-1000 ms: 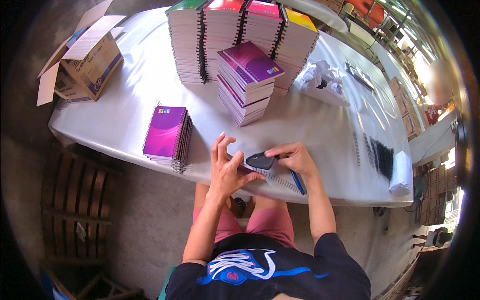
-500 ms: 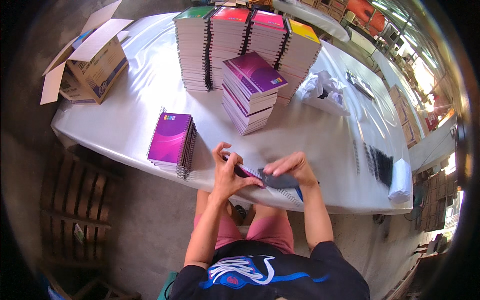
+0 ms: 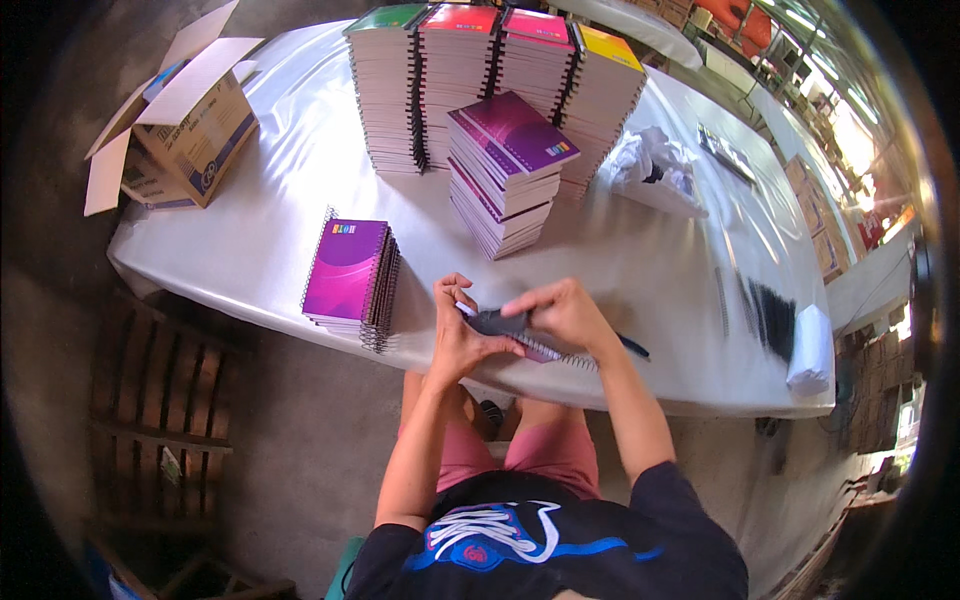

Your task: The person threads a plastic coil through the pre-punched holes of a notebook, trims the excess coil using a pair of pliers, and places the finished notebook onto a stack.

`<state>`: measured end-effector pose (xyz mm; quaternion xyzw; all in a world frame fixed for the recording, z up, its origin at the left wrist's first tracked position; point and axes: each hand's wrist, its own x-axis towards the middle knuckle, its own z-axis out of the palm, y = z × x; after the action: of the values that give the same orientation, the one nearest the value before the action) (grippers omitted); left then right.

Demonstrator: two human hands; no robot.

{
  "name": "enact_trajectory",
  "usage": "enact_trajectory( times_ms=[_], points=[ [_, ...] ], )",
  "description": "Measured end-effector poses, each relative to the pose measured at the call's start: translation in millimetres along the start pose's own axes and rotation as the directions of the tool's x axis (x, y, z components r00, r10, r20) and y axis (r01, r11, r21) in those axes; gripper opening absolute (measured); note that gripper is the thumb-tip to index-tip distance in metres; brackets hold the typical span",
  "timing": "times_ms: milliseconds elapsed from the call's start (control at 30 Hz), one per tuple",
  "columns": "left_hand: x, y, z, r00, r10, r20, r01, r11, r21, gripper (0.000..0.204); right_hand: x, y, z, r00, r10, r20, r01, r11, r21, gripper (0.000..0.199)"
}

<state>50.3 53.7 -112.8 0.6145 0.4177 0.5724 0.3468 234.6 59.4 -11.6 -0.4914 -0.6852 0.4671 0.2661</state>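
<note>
My left hand [image 3: 458, 335] grips a purple notebook [image 3: 543, 352] on edge near the front of the table, thumb on one side and fingers on the other. A wire-like spiral coil [image 3: 578, 362] runs along its upper edge and sticks out past its right end. In my right hand [image 3: 568, 312] is a dark grey flat piece [image 3: 498, 322], its kind unclear, lying against the coil close to my left fingers. To the left is a pile of purple spiral notebooks [image 3: 347, 270]. Beyond my hands rises a stack of purple-covered books [image 3: 510, 140], no coil visible on them.
Tall stacks of notebooks with green [image 3: 385, 18], red [image 3: 458, 20], pink [image 3: 535, 28] and yellow [image 3: 608, 47] covers stand behind. An open carton [image 3: 190, 150] is at far left. Rightward lie a white plastic bag [image 3: 655, 175], black coils [image 3: 772, 315], a white roll [image 3: 810, 350] and a dark pen-like tool [image 3: 633, 347].
My right hand has moved left and slightly away from me with the dark grey piece, along the coil toward my left hand. The pen-like tool beside it now shows more fully.
</note>
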Motion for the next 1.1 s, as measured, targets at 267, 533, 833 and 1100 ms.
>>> enact_trajectory(
  times_ms=[267,533,833,1100],
  points=[
    [6.3,7.2,4.2,0.999,0.04,0.019,-0.039,0.999,-0.037,0.103,16.5,6.4,1.5,0.99,0.004,-0.14,-0.01,0.999,-0.045,0.035],
    [4.5,1.0,5.7,0.997,0.071,0.005,-0.07,0.992,-0.1,0.076,-7.9,15.0,-19.9,0.881,-0.171,-0.441,0.086,0.975,-0.207,0.035],
    [-3.5,49.9,-2.7,0.882,-0.463,-0.089,0.334,0.746,-0.576,0.017,-105.2,72.9,-21.9,0.734,-0.079,-0.674,-0.516,0.581,-0.63,0.052],
    [-4.8,75.7,2.0,0.915,-0.241,-0.324,0.127,0.933,-0.337,0.028,-115.6,52.0,30.1,0.777,-0.201,-0.597,-0.208,0.812,-0.545,0.041]
  ],
)
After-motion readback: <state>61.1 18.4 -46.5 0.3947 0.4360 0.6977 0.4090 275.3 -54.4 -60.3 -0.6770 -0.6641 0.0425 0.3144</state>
